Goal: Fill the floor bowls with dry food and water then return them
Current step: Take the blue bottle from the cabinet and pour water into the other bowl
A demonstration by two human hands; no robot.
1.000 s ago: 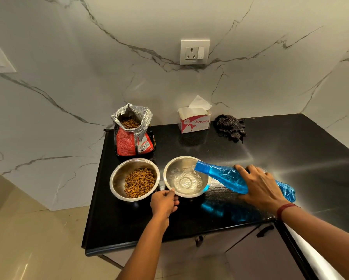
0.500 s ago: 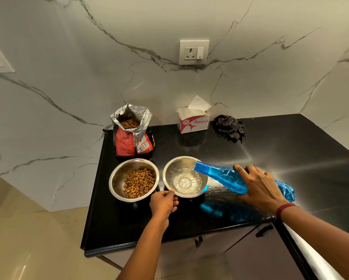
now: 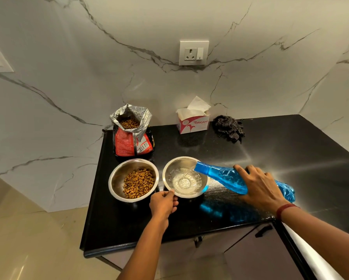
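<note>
Two steel bowls stand side by side on the black counter [image 3: 129, 225]. The left bowl [image 3: 119, 178] holds brown dry food. The right bowl [image 3: 175, 164] holds water, and a thin stream runs into it from the mouth of a blue plastic bottle [image 3: 224, 177] tipped over its right rim. My right hand [image 3: 260, 186] grips the bottle around its middle. My left hand [image 3: 163, 203] pinches the near rim of the water bowl. An open red and silver food bag [image 3: 132, 134] with kibble showing stands behind the left bowl.
A tissue box [image 3: 192, 120] and a crumpled dark cloth [image 3: 229, 128] sit at the back against the marble wall. A wall socket [image 3: 194, 52] is above them. The counter's left edge drops to a beige tiled floor [image 3: 28, 239]. Cabinet doors [image 3: 260, 255] lie below the front edge.
Water keeps running from the bottle into the right bowl. Both hands and the bottle have stayed in the same places.
</note>
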